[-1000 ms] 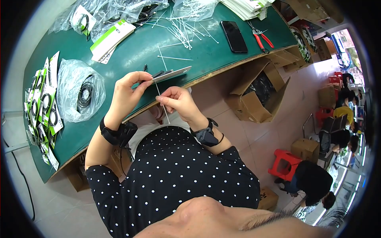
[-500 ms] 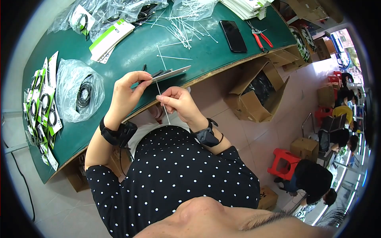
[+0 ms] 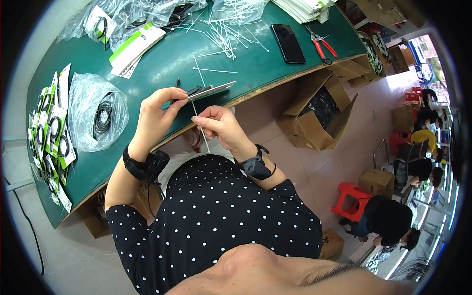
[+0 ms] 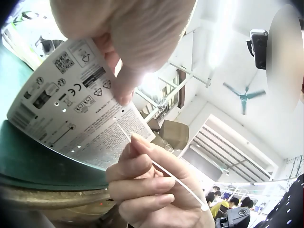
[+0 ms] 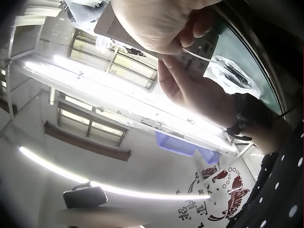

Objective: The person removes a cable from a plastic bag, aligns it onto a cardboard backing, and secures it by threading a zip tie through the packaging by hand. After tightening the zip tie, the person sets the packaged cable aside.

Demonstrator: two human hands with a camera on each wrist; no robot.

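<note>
In the head view my left hand (image 3: 158,112) grips a printed packaging card (image 3: 214,91) by its end, thumb on the near face. A black cable (image 3: 196,90) lies against the far side of the card. My right hand (image 3: 221,126) pinches a thin white cable tie (image 3: 205,140) between thumb and forefinger, just below the card. From the left wrist, the card's back (image 4: 57,121) shows a QR code, small print and several small holes; the tie (image 4: 178,178) comes out at one hole and runs through the right fingers (image 4: 142,190).
Loose white cable ties (image 3: 228,39) are scattered on the green table (image 3: 162,64). A phone (image 3: 287,44) and red-handled pliers (image 3: 322,45) lie to the right. Finished-looking cable cards (image 3: 51,132) and a bagged cable (image 3: 101,118) are at the left. An open carton (image 3: 314,130) stands below the edge.
</note>
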